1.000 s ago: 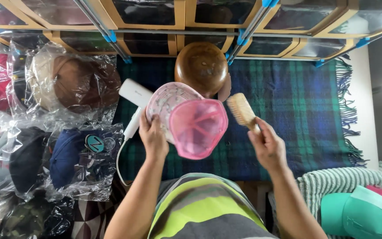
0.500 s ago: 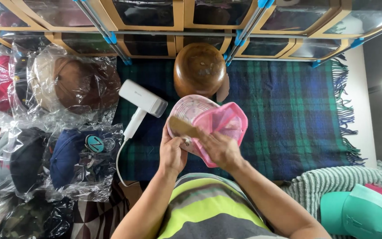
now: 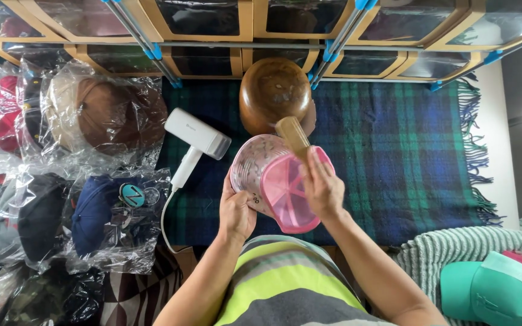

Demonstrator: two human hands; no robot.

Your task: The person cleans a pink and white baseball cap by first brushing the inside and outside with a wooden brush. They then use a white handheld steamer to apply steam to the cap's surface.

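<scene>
Between the hands, the cap [image 3: 276, 184] is being gripped by the left hand [image 3: 237, 214]; the right hand [image 3: 323, 192] is clasping the brush [image 3: 293, 136] over it.

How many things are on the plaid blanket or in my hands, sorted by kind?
Pink cap, held by left hand: 1
Wooden brush, in right hand: 1
White hair dryer: 1
Wooden head form: 1
Total: 4

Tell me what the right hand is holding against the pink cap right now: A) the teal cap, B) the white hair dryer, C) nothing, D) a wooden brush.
D: the right hand grips a wooden brush laid over the pink cap, while the white hair dryer lies untouched on the plaid blanket.
</scene>
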